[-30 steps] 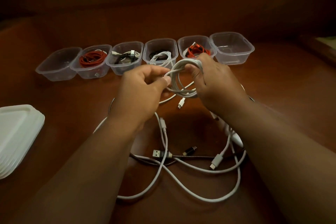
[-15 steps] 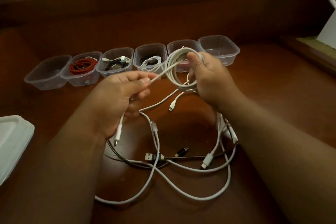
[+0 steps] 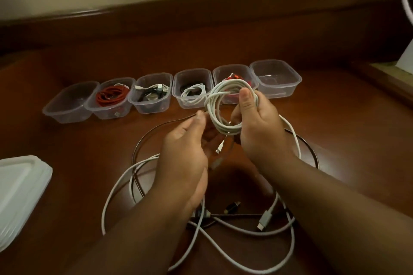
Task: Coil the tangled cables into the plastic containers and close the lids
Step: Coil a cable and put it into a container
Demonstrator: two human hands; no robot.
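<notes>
The right hand [image 3: 259,127] grips a coiled white cable [image 3: 223,105] above the middle of the desk [image 3: 335,140], fingers curled round its loops. The left hand [image 3: 185,154] pinches the cable's loose end. Six open containers [image 3: 276,78] line the desk's far edge; tangled cables [image 3: 223,241] lie near its front edge.

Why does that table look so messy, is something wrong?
Nothing is broken or spilled. Loose cables lie tangled on the table, still unsorted. The right hand grips a white coil. The lids sit stacked aside, so every container stays open.
</notes>
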